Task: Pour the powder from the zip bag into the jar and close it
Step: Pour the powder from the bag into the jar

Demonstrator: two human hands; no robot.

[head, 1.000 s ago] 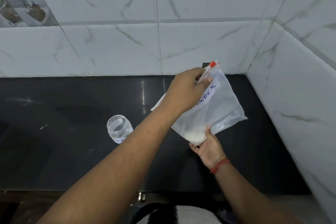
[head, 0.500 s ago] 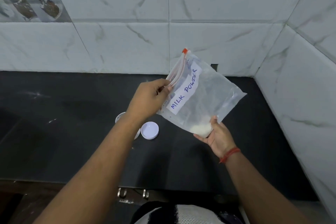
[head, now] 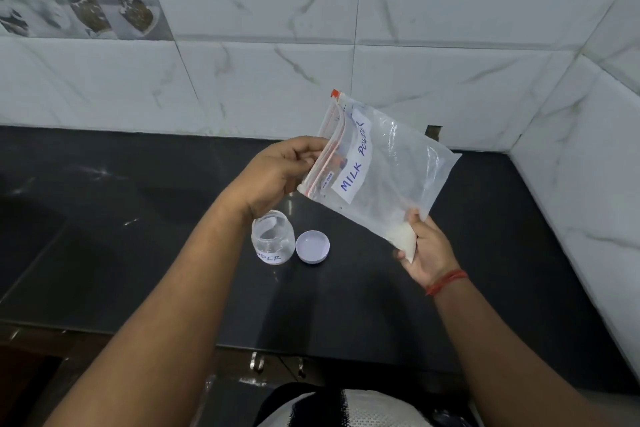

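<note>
**Bag held over the open jar, ready for pouring**

The zip bag [head: 388, 177] is held tilted above the countertop [head: 138, 253]. Its zip edge is pinched by the left hand [head: 277, 173], seemingly so the mouth can be parted. The right hand [head: 426, 253] is clamped on the low corner, where the powder [head: 403, 239] is gathered. Below stands the jar [head: 273, 239], uncapped to receive it, with the lid [head: 312, 247] just beside it. One bag, one jar and one lid are counted.
</note>
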